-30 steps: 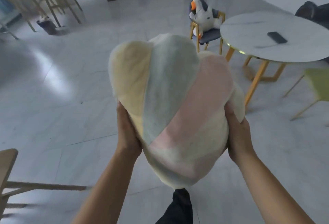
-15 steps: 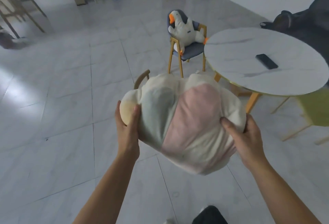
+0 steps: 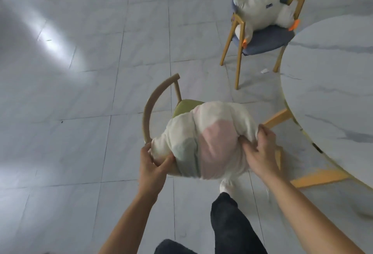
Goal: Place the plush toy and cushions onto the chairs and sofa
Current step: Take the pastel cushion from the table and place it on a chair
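Floor tile (image 3: 80,92), pale and glossy, is filling most of my view, and the round marble worktop (image 3: 333,82) is curving in along the right side. At the far right, a blue-seated chair (image 3: 266,39) is already carrying the plush toy (image 3: 260,5), so I am judging that part done.

Nearer, just left of the worktop, the green-seated chair (image 3: 185,106) is sitting with its curved back rail toward the left. The pastel cushion (image 3: 207,138) is hanging over that seat and hiding most of it. I cannot tell whether its underside is touching the seat.

My left hand (image 3: 151,165) is gripping the cushion's left corner, thumb on top and fingers under, right beside the near end of the rail. My right hand (image 3: 260,152) is bunching the fabric at the right edge with its fingers curled in.

To finish well, I am planning to:
- bring the cushion down flat rather than corner-first
- nudge it left until it is nestling against the rail
- centre it so nothing is overhanging the worktop side
- let go with both hands together, since the soft filling is likely to spring back and shift if only one side is freed

I am also watching that my left fingers are not getting pinched between rail and cushion.
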